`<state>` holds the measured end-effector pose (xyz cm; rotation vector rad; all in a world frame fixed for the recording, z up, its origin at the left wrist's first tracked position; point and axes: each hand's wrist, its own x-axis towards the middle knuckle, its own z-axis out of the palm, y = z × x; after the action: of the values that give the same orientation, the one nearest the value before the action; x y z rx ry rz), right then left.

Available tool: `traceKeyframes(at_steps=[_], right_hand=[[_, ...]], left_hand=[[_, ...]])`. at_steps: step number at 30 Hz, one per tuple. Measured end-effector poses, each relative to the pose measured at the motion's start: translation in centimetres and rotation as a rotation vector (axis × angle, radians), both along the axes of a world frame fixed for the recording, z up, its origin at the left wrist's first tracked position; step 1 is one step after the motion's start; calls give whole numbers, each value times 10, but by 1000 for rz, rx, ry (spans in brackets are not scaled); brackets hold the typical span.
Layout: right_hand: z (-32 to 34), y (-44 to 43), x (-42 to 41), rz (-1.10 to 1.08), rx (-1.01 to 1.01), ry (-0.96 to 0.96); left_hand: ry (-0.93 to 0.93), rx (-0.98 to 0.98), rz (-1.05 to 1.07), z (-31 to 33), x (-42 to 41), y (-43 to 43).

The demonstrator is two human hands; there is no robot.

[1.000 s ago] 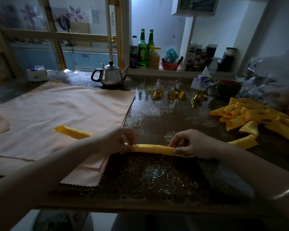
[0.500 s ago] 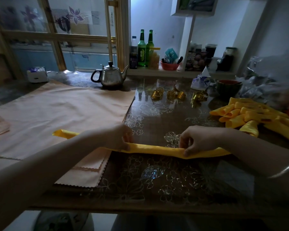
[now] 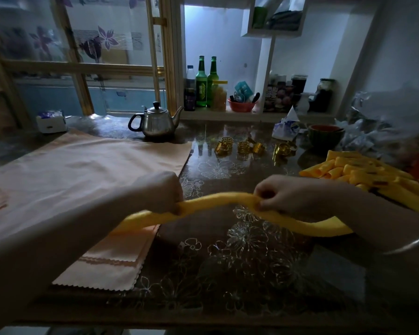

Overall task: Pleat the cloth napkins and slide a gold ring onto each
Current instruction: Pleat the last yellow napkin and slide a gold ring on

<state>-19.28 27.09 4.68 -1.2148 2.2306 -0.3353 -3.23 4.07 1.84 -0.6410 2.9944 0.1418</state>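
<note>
A long, narrow pleated yellow napkin hangs in the air above the glass table, arching between both hands. My left hand grips it left of the middle, and its left end droops over the pink cloth. My right hand pinches it right of the middle; the right end trails down under my forearm. Several gold rings lie on the table behind the napkin. A pile of folded yellow napkins with rings on them sits at the right.
Pink cloths are spread over the table's left half. A steel teapot stands at the back centre, a tissue pack at far left, a dark bowl and crumpled plastic at the back right. Bottles line the shelf.
Both hands have lifted the pleated yellow napkin off the table; it now arches in the air between them instead of lying flat. The camera has moved closer.
</note>
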Motion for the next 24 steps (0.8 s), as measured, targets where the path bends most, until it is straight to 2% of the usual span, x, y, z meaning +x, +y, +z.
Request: traceKeyframes(at_steps=[3, 8, 9, 11, 12, 14, 15, 17, 19, 21, 24], right_hand=[[19, -4, -11, -169, -238, -168], [25, -31, -21, -507, -672, -622], [25, -37, -22, -534, -752, -727], [26, -48, -22, -581, -938, -919], [24, -52, -20, -614, -1019, -989], [16, -61, -16, -678, -1106, -1059], [8, -64, -14, -714, -1085, -1049], [-12, -66, -8, -794, -908, -927], [-32, -63, -4, -834, -727, -779], [-46, -61, -8, -843, -634, -699], [-53, -61, -15, -833, -575, -627]], left_hand=[[126, 546, 112, 23, -8, -3], [234, 1129, 185, 50, -28, -5], [254, 1210, 175, 44, -40, -1], [333, 1247, 199, 25, -69, -8], [417, 1281, 245, 22, -81, -9], [454, 1398, 302, 35, -82, 3], [440, 1494, 285, 39, -79, 8], [431, 1533, 334, 36, -68, 18], [462, 1526, 407, 8, -71, 21], [454, 1510, 500, -21, -75, 22], [555, 1500, 636, -38, -79, 26]])
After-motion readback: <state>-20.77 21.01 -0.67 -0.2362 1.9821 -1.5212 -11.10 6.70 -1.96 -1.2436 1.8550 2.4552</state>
